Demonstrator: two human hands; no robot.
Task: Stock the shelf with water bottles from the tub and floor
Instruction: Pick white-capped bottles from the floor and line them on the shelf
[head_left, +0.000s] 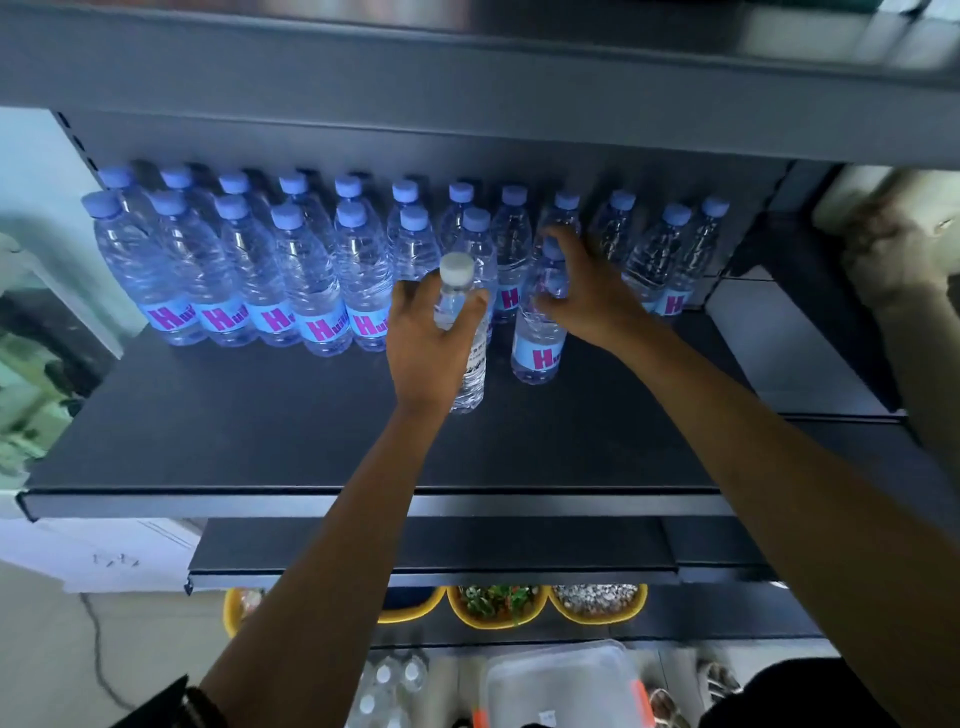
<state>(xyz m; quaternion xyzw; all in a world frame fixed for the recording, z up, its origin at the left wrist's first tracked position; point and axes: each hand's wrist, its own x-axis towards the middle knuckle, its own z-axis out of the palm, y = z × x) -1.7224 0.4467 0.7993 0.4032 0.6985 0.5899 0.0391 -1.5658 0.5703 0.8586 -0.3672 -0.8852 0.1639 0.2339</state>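
Water makes the white-capped bottle (470, 374) heavy for its thin, crushable wall, so it is best taken at the upper body. There it is wrapped by the left hand (423, 348), upright on or just above the shelf (260, 426). Just beside it, a blue-capped bottle (537, 343) is clasped near the neck by the right hand (592, 301). Room behind is taken by the standing rows (291, 270); the tub (561, 686) lies below.
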